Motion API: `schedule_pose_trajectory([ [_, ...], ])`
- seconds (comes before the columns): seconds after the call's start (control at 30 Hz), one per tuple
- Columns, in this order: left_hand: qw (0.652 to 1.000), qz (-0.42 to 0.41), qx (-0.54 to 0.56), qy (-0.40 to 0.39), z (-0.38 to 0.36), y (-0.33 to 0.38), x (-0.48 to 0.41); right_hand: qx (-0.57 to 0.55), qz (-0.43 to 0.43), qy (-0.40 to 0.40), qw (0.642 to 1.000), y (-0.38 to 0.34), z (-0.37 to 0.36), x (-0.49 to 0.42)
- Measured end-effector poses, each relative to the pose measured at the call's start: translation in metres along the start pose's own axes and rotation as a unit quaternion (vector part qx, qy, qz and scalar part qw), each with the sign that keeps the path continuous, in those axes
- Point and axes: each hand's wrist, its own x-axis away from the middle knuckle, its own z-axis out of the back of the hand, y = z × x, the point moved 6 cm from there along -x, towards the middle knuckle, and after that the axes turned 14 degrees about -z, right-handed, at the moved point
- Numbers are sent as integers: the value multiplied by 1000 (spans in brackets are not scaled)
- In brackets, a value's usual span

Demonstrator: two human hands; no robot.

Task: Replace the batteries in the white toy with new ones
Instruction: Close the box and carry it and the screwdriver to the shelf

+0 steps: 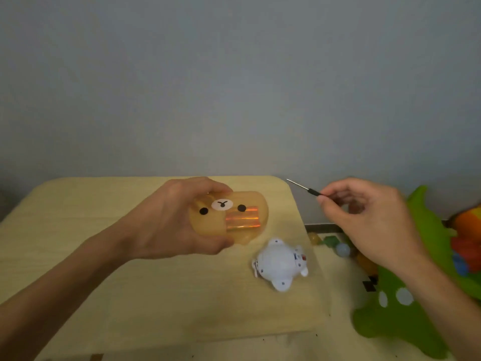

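The white toy [279, 264], a small animal figure with dark dots, lies on the pale wooden table [130, 295] near its right edge. My left hand [169, 220] grips a translucent orange cup with a bear face [234, 217], tipped on its side above the table; shiny orange-wrapped batteries [242, 220] show inside it. My right hand [369, 220] hovers past the table's right edge, pinching a thin screwdriver [305, 189] whose metal tip points up and left. The toy lies below and between both hands, touched by neither.
A green plush toy [406, 303] lies on the floor to the right, with an orange and red toy [468, 230] behind it. Small coloured balls [342, 250] sit beside the table's right edge. A grey wall stands behind the table.
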Motion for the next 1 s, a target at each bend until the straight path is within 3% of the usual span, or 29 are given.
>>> schedule_pose_trajectory([
  [0.4,997,47,15,51,427,263,-106,-34,4,-48,998,-426,253,-39],
  [0.57,992,81,9,96,555,344,-113,-52,37,-75,995,-556,313,-49],
  [0.77,975,135,-50,172,636,392,-41,-108,103,-133,980,-660,306,-37],
  [1.0,910,273,-147,276,714,451,169,-159,218,-290,918,-800,208,68],
])
